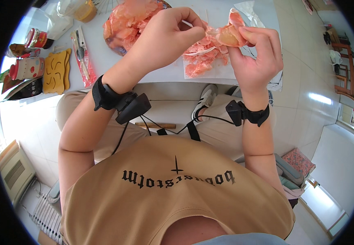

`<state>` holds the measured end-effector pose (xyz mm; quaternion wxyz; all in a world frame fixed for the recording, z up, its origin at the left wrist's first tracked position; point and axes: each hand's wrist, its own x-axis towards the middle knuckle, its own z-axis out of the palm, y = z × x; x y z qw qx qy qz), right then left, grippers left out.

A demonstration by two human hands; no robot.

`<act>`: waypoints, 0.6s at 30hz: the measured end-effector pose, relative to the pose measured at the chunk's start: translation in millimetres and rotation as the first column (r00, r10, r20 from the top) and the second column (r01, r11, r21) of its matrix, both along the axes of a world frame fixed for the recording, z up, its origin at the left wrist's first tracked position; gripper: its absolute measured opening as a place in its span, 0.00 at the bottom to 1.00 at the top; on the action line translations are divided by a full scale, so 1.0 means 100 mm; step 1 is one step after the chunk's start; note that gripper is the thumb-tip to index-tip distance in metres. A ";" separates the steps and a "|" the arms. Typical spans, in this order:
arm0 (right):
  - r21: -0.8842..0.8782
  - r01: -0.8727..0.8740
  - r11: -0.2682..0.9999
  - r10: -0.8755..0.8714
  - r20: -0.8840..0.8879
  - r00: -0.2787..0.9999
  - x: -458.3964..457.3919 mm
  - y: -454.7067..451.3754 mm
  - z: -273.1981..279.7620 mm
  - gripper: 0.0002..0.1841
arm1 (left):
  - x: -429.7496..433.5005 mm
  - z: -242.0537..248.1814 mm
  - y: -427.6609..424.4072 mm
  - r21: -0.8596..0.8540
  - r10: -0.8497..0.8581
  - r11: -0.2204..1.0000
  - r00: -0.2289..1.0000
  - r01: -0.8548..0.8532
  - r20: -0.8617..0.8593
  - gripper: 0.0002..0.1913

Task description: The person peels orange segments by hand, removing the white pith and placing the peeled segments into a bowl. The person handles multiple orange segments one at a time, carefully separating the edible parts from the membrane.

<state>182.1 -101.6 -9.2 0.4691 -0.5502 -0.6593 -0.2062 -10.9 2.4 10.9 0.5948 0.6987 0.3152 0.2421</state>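
Note:
My right hand (256, 55) grips a partly peeled citrus segment (229, 35), pink to pale orange, perhaps pomelo or red grapefruit. My left hand (177, 36) is at the segment's left side, thumb and forefinger pinched at the thin membrane (212, 31) that reaches toward it. What lies inside that pinch is partly hidden by the fingers. Under and behind my left hand, a patterned bowl (115, 49) is heaped with peeled pink pulp (125, 23). A pile of torn membrane scraps (200, 64) lies below the segment, on a white sheet (220, 72) on the table.
On the table's left stand a red-lidded jar (36, 38), a cup (30, 68), yellow coasters (56, 72), packaged utensils (83, 58) and a plastic tub (85, 12). A crumpled tissue (250, 13) lies at the back right. Black cables (177, 132) run from wrist-worn devices (134, 108) across my lap.

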 end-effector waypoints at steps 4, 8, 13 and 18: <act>0.033 0.018 0.999 -0.020 0.051 0.999 0.02 -0.01 0.00 0.20 | 0.01 -0.07 -0.01 -0.066 -0.038 0.996 0.980 0.052 0.196 0.11; 0.063 -0.010 0.998 0.007 0.047 0.999 0.01 0.01 -0.03 0.20 | 0.00 -0.10 -0.01 -0.021 -0.159 0.986 0.979 0.163 0.126 0.10; 0.052 -0.037 0.998 0.036 0.031 0.999 0.00 0.03 -0.06 0.21 | 0.05 -0.15 -0.02 0.019 -0.138 0.990 0.981 0.136 0.136 0.08; -0.081 -0.106 0.991 0.095 -0.128 0.987 -0.03 0.02 -0.07 0.23 | 0.04 -0.09 -0.08 0.366 0.014 0.926 0.981 -0.086 0.195 0.07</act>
